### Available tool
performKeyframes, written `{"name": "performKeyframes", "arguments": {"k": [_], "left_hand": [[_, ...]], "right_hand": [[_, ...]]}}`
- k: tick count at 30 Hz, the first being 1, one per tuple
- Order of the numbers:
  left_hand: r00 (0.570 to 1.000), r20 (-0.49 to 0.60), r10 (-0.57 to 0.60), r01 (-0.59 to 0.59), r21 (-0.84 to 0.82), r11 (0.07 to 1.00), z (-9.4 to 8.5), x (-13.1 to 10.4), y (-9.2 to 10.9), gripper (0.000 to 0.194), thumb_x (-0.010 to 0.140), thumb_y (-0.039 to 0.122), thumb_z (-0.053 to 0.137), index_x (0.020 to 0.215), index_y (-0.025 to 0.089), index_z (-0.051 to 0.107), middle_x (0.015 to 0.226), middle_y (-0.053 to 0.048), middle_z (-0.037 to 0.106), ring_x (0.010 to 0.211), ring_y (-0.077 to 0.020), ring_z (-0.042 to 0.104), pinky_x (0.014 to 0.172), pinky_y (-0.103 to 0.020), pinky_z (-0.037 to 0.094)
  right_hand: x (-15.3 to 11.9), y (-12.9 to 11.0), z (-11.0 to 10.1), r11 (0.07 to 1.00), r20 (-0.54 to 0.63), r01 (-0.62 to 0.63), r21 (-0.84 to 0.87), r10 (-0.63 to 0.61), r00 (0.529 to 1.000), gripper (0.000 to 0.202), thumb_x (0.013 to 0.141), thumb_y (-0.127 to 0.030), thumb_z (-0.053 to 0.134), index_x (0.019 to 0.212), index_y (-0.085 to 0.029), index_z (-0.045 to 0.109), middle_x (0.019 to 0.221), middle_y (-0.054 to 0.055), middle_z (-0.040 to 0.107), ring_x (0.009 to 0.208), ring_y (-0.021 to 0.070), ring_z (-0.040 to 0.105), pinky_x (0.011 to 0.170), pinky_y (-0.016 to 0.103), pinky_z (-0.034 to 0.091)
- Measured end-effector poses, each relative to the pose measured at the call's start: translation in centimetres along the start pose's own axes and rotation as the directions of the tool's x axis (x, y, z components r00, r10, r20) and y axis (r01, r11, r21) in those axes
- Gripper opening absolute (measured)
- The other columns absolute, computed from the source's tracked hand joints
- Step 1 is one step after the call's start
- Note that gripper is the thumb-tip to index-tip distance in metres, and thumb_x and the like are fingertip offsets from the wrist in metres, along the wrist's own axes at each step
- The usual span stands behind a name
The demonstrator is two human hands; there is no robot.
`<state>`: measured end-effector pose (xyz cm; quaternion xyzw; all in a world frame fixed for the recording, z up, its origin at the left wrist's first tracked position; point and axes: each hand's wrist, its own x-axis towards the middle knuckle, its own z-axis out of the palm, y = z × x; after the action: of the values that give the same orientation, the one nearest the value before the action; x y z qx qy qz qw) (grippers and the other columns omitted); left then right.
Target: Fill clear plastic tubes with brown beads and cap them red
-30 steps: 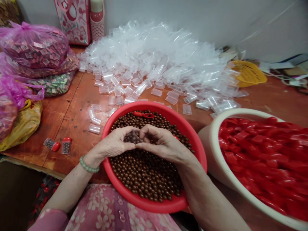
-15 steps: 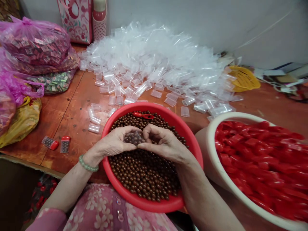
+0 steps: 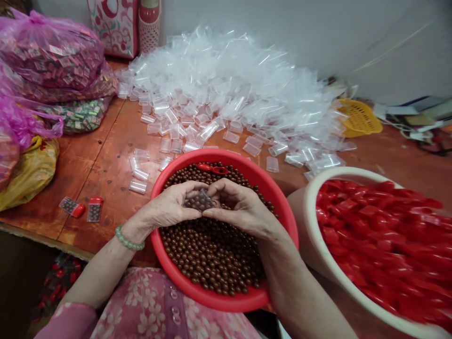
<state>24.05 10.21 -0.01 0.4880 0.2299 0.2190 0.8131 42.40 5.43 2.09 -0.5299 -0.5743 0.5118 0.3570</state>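
Above the red basin (image 3: 287, 226), my left hand (image 3: 171, 205) is closed on a small clear plastic case (image 3: 200, 201) filled with brown balls. My right hand (image 3: 243, 207) meets the case at its right end, fingers curled and thumb tip close to my left thumb. Its fingers partly hide that end. Glossy brown balls (image 3: 212, 263) fill the basin below both hands. On the balls at the far side lies a small red scoop (image 3: 212, 168).
Two filled cases with red caps (image 3: 94, 209) lie left on the wooden table (image 3: 116, 127). Behind the basin is a heap of clear empty cases (image 3: 226, 80). A white tub (image 3: 310, 226) of red caps (image 3: 381, 245) stands right. Filled bags (image 3: 52, 56) and a yellow basket (image 3: 360, 117) flank the heap.
The case is tilted slightly more into view between my hands. Both hands stay almost in the same place over the basin; the whole view has shifted a little.
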Motion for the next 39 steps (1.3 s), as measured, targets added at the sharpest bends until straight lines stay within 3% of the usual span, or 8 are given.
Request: {"name": "performKeyframes", "arguments": {"k": [11, 18, 22, 25, 28, 31, 34, 39], "left_hand": [[0.998, -0.018, -0.055, 0.053, -0.102, 0.993, -0.3, -0.2, 0.7, 0.046, 0.063, 0.007, 0.068, 0.109, 0.014, 0.063, 0.1, -0.004, 0.07, 0.095, -0.0164, 0.064, 0.09, -0.032, 0.044], [0.997, -0.022, -0.072, 0.068, -0.13, 0.989, -0.2, -0.1, 0.8, 0.042, 0.061, 0.008, 0.069, 0.102, 0.015, 0.064, 0.095, -0.002, 0.067, 0.088, -0.013, 0.06, 0.084, -0.028, 0.044], [0.996, -0.08, -0.032, 0.021, -0.125, 0.992, -0.3, -0.2, 0.8, 0.034, 0.064, 0.012, 0.072, 0.097, 0.015, 0.062, 0.093, -0.001, 0.066, 0.088, -0.0127, 0.06, 0.089, -0.03, 0.043], [0.994, -0.111, -0.009, 0.004, -0.052, 0.999, -0.1, -0.7, 1.1, 0.027, 0.07, 0.015, 0.072, 0.093, 0.015, 0.059, 0.092, -0.002, 0.066, 0.087, -0.0134, 0.062, 0.09, -0.031, 0.044], [0.997, -0.08, 0.014, -0.012, 0.028, 1.0, 0.5, -1.3, 1.7, 0.022, 0.076, 0.017, 0.07, 0.094, 0.015, 0.056, 0.095, -0.005, 0.069, 0.089, -0.0153, 0.065, 0.088, -0.032, 0.047], [0.998, -0.043, 0.041, -0.042, -0.013, 0.999, 0.9, -1.6, 1.8, 0.025, 0.08, 0.018, 0.068, 0.102, 0.016, 0.058, 0.098, -0.005, 0.071, 0.091, -0.0157, 0.067, 0.088, -0.031, 0.049], [0.993, -0.079, 0.09, -0.094, -0.046, 0.995, 1.0, -1.5, 1.5, 0.031, 0.08, 0.019, 0.07, 0.109, 0.017, 0.061, 0.095, -0.004, 0.072, 0.09, -0.0145, 0.067, 0.087, -0.029, 0.05], [0.99, -0.138, 0.04, -0.041, -0.007, 0.999, 1.4, -0.9, 1.1, 0.025, 0.078, 0.016, 0.069, 0.102, 0.016, 0.064, 0.089, -0.002, 0.07, 0.085, -0.0132, 0.066, 0.082, -0.028, 0.053]], "right_hand": [[0.0, -0.3, 0.1, 0.999, -0.022, -0.023, 0.043, 0.024, 0.999, 0.04, 0.067, -0.048, 0.081, 0.073, -0.02, 0.052, 0.06, -0.006, 0.045, 0.054, 0.009, 0.04, 0.051, 0.024, 0.034], [-0.2, -0.3, 0.0, 0.998, -0.053, 0.014, 0.061, -0.011, 0.999, 0.04, 0.068, -0.044, 0.081, 0.064, -0.02, 0.05, 0.059, -0.005, 0.045, 0.056, 0.0101, 0.041, 0.052, 0.025, 0.035], [-0.2, -0.5, -0.1, 0.995, -0.06, 0.02, 0.1, -0.014, 0.998, 0.033, 0.069, -0.041, 0.082, 0.072, -0.02, 0.056, 0.057, -0.006, 0.046, 0.052, 0.0089, 0.039, 0.049, 0.024, 0.031], [-0.5, -0.5, -0.9, 0.992, -0.183, 0.071, 0.105, -0.051, 0.982, 0.03, 0.07, -0.039, 0.081, 0.074, -0.022, 0.057, 0.06, -0.005, 0.05, 0.053, 0.0102, 0.043, 0.049, 0.025, 0.033], [-1.6, -0.3, -2.6, 0.993, -0.383, 0.112, 0.025, -0.094, 0.919, 0.023, 0.074, -0.037, 0.077, 0.077, -0.024, 0.058, 0.066, -0.004, 0.054, 0.055, 0.0122, 0.047, 0.051, 0.026, 0.037], [-3.4, -0.2, -4.7, 0.979, -0.415, -0.011, -0.203, -0.076, 0.906, 0.015, 0.081, -0.035, 0.07, 0.082, -0.024, 0.06, 0.071, -0.002, 0.059, 0.06, 0.0142, 0.052, 0.056, 0.028, 0.042], [-5.1, -0.4, -6.1, 0.83, -0.342, -0.189, -0.525, -0.002, 0.94, 0.012, 0.086, -0.032, 0.062, 0.089, -0.021, 0.064, 0.081, 0.003, 0.067, 0.071, 0.0179, 0.059, 0.067, 0.03, 0.046], [-5.5, 0.2, -5.9, 0.377, -0.321, -0.358, -0.854, 0.159, 0.934, 0.01, 0.089, -0.025, 0.057, 0.091, -0.018, 0.064, 0.086, 0.008, 0.069, 0.081, 0.0238, 0.064, 0.068, 0.031, 0.044]]}}
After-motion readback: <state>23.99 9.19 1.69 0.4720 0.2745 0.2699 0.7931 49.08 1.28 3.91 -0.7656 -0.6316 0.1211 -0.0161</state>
